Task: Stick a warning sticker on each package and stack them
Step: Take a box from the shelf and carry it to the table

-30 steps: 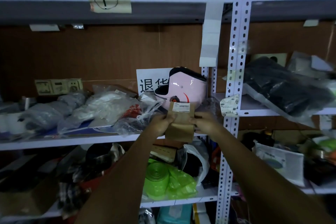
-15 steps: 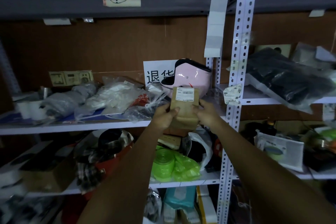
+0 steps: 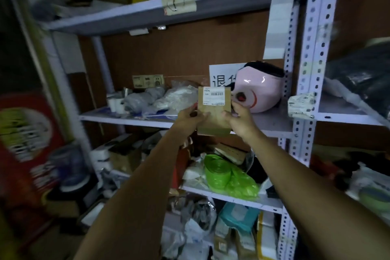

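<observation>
A small brown cardboard package (image 3: 214, 115) with a white barcode label (image 3: 213, 93) near its top is held upright in front of the middle shelf (image 3: 130, 119). My left hand (image 3: 188, 119) grips its left edge, thumb on the front face. My right hand (image 3: 239, 119) grips its right edge, thumb also on the front. Both arms reach forward and up from the bottom of the view. No warning sticker shows in the frame.
A pink helmet (image 3: 258, 88) and a white sign with black characters (image 3: 220, 76) sit behind the package. Plastic-wrapped parcels (image 3: 168, 98) lie left on the shelf. A perforated white upright (image 3: 304, 91) stands to the right. Green plastic (image 3: 228, 177) and boxes fill lower shelves.
The view has swung left and tilted, showing the rack's left end. Both hands still hold the package, which has come slightly away from the shelf.
</observation>
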